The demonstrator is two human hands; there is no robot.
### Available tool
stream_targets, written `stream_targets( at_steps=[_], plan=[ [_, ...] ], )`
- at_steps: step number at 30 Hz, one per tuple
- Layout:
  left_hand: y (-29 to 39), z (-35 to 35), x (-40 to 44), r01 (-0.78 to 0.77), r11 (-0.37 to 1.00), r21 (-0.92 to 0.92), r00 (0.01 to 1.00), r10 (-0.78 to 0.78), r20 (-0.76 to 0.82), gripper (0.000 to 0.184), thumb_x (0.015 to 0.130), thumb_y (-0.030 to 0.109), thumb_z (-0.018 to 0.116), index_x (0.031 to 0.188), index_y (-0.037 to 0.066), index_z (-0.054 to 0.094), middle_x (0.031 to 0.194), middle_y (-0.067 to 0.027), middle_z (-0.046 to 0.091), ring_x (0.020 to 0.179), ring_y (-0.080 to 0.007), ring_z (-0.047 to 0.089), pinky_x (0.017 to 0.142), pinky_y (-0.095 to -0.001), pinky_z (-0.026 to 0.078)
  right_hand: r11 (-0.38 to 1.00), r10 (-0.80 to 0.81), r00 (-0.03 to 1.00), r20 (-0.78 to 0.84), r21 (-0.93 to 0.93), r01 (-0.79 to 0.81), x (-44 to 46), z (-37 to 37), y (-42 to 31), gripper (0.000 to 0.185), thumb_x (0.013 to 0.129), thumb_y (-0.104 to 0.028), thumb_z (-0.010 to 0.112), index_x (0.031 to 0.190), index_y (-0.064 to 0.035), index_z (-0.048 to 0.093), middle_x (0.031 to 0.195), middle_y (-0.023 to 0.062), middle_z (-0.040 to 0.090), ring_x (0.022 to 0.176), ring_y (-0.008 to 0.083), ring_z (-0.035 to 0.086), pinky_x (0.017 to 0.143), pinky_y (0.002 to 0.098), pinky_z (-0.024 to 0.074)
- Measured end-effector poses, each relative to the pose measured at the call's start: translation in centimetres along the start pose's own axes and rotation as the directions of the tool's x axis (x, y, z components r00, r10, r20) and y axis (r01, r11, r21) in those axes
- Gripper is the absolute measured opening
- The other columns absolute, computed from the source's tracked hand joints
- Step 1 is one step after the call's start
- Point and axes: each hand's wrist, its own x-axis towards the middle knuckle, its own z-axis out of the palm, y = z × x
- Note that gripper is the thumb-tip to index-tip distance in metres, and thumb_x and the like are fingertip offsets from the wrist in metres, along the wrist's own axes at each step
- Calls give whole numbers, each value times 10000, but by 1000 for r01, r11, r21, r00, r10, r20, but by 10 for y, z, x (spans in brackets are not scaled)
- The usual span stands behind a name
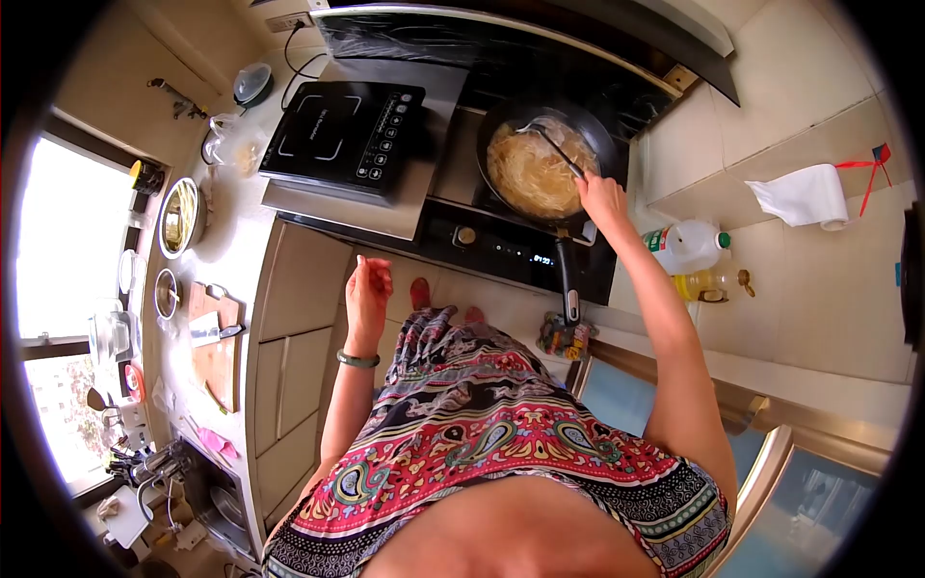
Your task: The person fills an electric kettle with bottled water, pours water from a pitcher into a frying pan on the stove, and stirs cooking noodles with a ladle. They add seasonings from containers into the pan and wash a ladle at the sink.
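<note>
Kitchen hob (491, 231): one black pan (594, 127), pale strands (538, 178) already inside; stirring seemingly under way, unfinished. Right hand (602, 200): fingers clamped on utensil (562, 156), its head among strands. Left hand (367, 297): fingers loosely curled, apparently empty.

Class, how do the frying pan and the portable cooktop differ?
The pan is round; the cooktop is rectangular. The pan holds pale strands; the cooktop has a flat top with white markings. A handle juts from the pan; none shows on the cooktop. Both are mainly black.

Right hand (604, 202) clenched, arm (665, 299) outstretched; left hand (368, 294) loosely curled.
</note>
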Motion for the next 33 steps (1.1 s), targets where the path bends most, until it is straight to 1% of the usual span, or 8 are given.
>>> stream_targets(
  at_steps=[7,13,21,26,29,30,32,33],
  plan=[
    [-12,13,1,42,999,2,999,-42,20,402,1007,385,483,888,38,647,704,10,558,622,-63,489,570,-194,394,983,-100,994,49,-149,106,-61,-20,22,262,905,-302,593,1021,-68,604,663,216,642,638,385,658,564,483,529],
    [-23,27,7,72,997,32,996,-74,44,396,1006,386,484,900,40,644,704,17,554,607,-54,478,551,-182,378,957,-132,991,37,-255,137,-102,-54,36,287,867,-250,642,1104,-95,595,717,114,636,653,323,663,540,424,531],
    [-28,34,7,97,995,27,986,-99,132,366,1011,363,480,913,43,628,732,11,556,642,-58,501,582,-175,411,780,-451,889,-77,-517,351,-107,-34,44,334,813,-112,581,1139,-125,651,728,6,520,723,180,575,563,318,508],
    [-25,33,5,46,999,24,997,-48,62,386,1011,373,474,900,43,640,698,17,560,588,-53,482,538,-186,375,875,-389,905,-173,-376,305,-76,-17,26,365,782,-93,601,1136,-153,663,739,23,539,723,205,587,601,332,514],
    [-23,27,3,35,999,19,999,-35,30,383,1012,371,474,896,45,638,696,17,561,590,-56,484,542,-187,379,970,-219,955,-201,-148,191,-60,-18,17,347,795,-137,654,1137,-192,679,766,59,603,724,260,626,627,385,522],
    [-23,25,3,30,999,16,999,-30,21,383,1012,371,473,894,46,637,694,17,561,590,-57,484,543,-187,381,999,-44,987,-155,6,45,-54,-19,15,338,797,-179,677,1134,-197,687,795,66,640,748,272,644,647,399,523],
    [-23,24,2,19,1000,15,1000,-19,20,384,1012,372,473,894,46,637,694,17,561,591,-57,484,543,-187,381,936,220,975,-30,289,-202,-44,-18,17,339,801,-276,714,1128,-187,698,886,93,710,836,285,683,707,397,524],
    [-22,23,2,15,1000,16,1000,-15,24,385,1012,373,473,895,46,638,693,17,561,592,-57,485,544,-187,382,937,215,976,-31,289,-197,-41,-13,26,339,801,-276,714,1128,-187,698,886,93,710,836,285,683,707,397,524]
  ],
)
